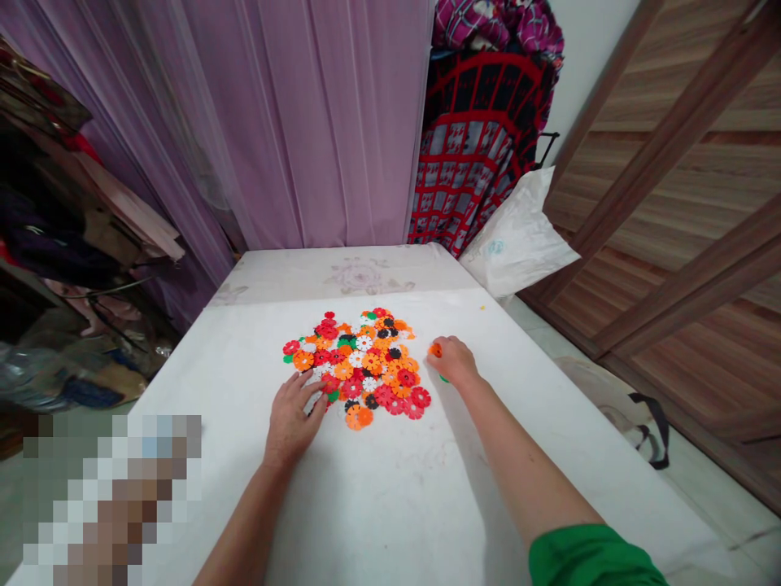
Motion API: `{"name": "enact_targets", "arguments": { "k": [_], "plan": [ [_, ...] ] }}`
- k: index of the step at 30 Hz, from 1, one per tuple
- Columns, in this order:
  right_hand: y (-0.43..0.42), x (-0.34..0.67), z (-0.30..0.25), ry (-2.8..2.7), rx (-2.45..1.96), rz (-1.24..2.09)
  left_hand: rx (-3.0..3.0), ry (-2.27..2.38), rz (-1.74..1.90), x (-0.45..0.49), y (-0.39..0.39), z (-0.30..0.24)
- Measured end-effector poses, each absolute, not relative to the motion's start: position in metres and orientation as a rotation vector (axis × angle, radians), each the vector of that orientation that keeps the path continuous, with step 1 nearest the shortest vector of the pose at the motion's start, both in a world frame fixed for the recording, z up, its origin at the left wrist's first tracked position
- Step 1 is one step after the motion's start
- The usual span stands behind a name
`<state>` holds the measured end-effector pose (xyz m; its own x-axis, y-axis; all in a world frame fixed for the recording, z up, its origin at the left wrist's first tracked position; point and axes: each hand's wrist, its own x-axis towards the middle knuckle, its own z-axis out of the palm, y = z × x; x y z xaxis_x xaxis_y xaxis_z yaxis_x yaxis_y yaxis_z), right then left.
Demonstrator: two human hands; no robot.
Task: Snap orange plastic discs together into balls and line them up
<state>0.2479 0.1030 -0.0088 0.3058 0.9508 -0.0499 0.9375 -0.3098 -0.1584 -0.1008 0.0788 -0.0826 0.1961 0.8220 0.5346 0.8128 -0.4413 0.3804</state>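
Observation:
A pile of flat flower-shaped plastic discs (359,362) in orange, red, white, black and green lies on a white table (390,488). My left hand (294,417) rests flat at the pile's near left edge, fingers spread and touching the discs. My right hand (452,360) sits just right of the pile, fingers curled around an orange disc (434,350). A bit of a green disc (443,378) shows under that hand.
Purple curtains (293,122) hang behind the table. A red patterned fabric (476,171) and a white plastic bag (518,236) stand at the back right. Wooden panels (689,203) line the right side. Clutter fills the left. A small orange speck (483,308) lies far right.

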Motion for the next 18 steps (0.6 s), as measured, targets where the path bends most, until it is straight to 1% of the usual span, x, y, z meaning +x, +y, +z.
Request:
{"name": "enact_targets", "arguments": {
  "k": [5,10,18],
  "plan": [
    [0.099,0.246,-0.004,-1.74,-2.481,0.226,2.399,1.668,1.089,-0.099,0.078,-0.08],
    [0.098,0.239,0.002,-1.623,-2.594,0.197,2.407,1.671,1.09,-0.098,0.077,-0.078],
    [0.1,0.234,0.005,-1.673,-2.63,0.188,2.4,1.652,1.086,-0.099,0.077,-0.078]
  ]
}}
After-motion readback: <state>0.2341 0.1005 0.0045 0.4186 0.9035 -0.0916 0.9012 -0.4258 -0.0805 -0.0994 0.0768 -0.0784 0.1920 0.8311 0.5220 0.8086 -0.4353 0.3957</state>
